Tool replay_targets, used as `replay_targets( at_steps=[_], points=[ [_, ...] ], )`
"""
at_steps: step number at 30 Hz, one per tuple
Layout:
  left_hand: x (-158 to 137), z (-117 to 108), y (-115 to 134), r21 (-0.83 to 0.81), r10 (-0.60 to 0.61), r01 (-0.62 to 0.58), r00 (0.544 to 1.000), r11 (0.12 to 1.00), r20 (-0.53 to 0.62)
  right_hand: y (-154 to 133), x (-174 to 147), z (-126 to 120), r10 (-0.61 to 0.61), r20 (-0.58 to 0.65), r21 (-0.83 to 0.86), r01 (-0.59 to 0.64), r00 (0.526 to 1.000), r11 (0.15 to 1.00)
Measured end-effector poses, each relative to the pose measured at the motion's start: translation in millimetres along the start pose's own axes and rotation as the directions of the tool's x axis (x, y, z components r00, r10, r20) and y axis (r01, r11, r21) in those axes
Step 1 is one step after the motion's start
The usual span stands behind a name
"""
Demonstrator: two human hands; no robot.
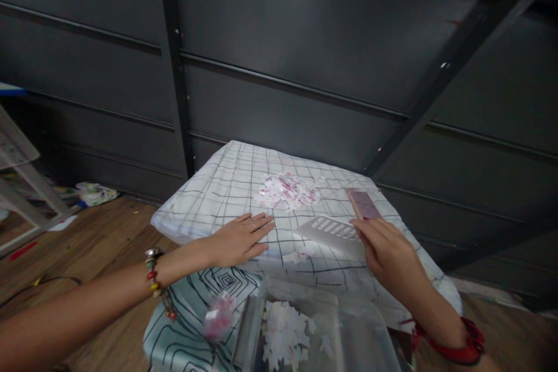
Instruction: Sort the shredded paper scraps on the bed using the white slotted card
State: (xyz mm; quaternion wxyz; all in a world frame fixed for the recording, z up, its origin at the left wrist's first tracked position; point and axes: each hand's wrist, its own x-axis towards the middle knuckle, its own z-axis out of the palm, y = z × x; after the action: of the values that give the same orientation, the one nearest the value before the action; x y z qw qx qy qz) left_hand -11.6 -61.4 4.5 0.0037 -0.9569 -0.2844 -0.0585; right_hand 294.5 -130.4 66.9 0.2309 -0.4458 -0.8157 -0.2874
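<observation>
My left hand [242,238] lies flat, fingers stretched out, on the white checked cloth [209,197]. Just beyond its fingertips is a heap of small white and pink paper scraps [288,190]. My right hand [387,247] grips the right end of a white slotted plastic piece [329,232], which is tilted low over the cloth; its exact kind I cannot tell. Near that hand's fingers lies a flat pinkish rectangular object [364,204]. A few loose scraps [299,256] sit in front of the slotted piece, toward me.
Closest to me, a clear plastic bin [337,308] holds more paper scraps [285,331]. To its left, a small pink-filled clear bag [219,317] rests on patterned teal fabric [174,325]. A dark panelled wall [288,87] stands behind the cloth-covered surface. A white frame [30,197] is at left.
</observation>
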Motion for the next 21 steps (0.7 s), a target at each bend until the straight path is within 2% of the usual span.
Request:
replay_targets(
  at_steps=[3, 7, 12, 17, 21],
  points=[
    [-0.1, -0.2, 0.4, 0.007, -0.009, 0.009, 1.000, 1.000, 0.009, -13.7, -6.3, -10.5, -0.013, 0.021, 0.065, 0.012, 1.000, 0.998],
    [-0.6, -1.4, 0.9, 0.001, 0.000, 0.000, 1.000, 1.000, -0.011, -27.7, -10.3, -24.4, -0.081, -0.016, 0.097, 0.083, 0.997, 0.992],
    [-0.7, -2.2, 1.5, -0.042, -0.012, 0.012, 1.000, 0.999, -0.004, -33.3, -14.5, -38.9, -0.126, -0.017, 0.148, 0.127, 0.992, 0.981],
    [1.0, -2.9, -0.9, -0.083, -0.008, 0.007, 1.000, 0.996, -0.007, -13.6, -10.5, -37.7, -0.058, -0.065, 0.136, 0.067, 0.996, 0.989],
    [6.9, -16.1, -5.1, -0.154, 0.036, -0.033, 0.999, 0.987, 0.016, 15.4, 4.7, -13.1, 0.028, -0.112, 0.037, -0.024, 0.993, 0.999]
  ],
)
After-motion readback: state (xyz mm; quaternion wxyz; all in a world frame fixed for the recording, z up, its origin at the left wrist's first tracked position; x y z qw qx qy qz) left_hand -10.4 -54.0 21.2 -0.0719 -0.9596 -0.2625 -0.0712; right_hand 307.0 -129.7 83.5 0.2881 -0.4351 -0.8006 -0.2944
